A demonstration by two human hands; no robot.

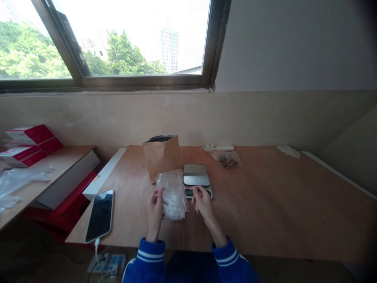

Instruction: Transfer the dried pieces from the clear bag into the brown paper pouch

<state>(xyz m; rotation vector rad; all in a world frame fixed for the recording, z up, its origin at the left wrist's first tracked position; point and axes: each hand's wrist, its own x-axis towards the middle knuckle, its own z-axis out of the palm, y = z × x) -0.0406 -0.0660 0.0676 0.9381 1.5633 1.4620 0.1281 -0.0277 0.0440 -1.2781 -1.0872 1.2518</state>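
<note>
Plastic bags [172, 192] lay btwn L hand [154, 205] & R hand [203, 201], fingers curled, grip unclear; step was prob. bag-handling, next likely needing a fine pinch.

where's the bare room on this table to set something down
Widest: the right of the table, bordered by the scale, the small clear bag and the pale crumpled item at the back. Smaller: between the phone and the left hand. Crowded: around the paper bag, plastic bags and right hand.
</note>
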